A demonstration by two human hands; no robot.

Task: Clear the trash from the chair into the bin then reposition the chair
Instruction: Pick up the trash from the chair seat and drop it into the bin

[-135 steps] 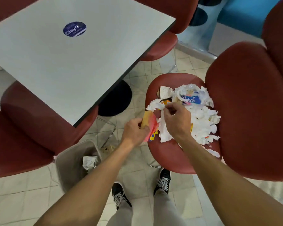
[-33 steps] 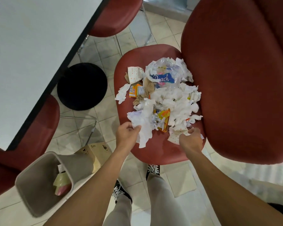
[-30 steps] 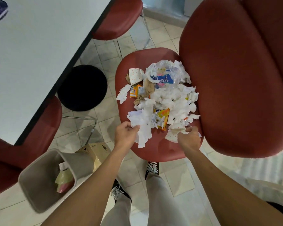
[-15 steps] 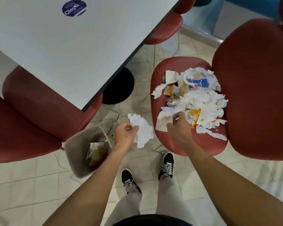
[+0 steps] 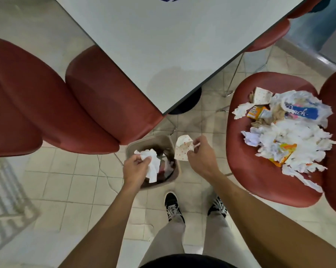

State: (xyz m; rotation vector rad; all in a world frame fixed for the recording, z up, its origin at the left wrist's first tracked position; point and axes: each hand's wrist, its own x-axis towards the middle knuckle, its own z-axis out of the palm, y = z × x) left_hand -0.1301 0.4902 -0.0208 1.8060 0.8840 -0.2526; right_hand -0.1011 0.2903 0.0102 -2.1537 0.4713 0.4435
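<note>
Tiled floor w/ bin [image 5: 131, 147] at 6 o'clock of tabletop [image 5: 163, 45]: left hand [image 5: 135, 170] is gripping crumpled tissue [image 5: 151, 161], right hand [image 5: 202, 158] is pinching dotted paper [image 5: 183, 149] — both probably light, soft, tearable, so bunching beats edge-pinching.

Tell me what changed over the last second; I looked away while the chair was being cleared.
Both hands left the chair seat and swung left to the bin. The left hand carried its white tissue over the bin's mouth; the right hand picked up a dotted paper and holds it beside the rim. Neither is dropped yet. The rest of the trash pile stayed on the chair.
</note>
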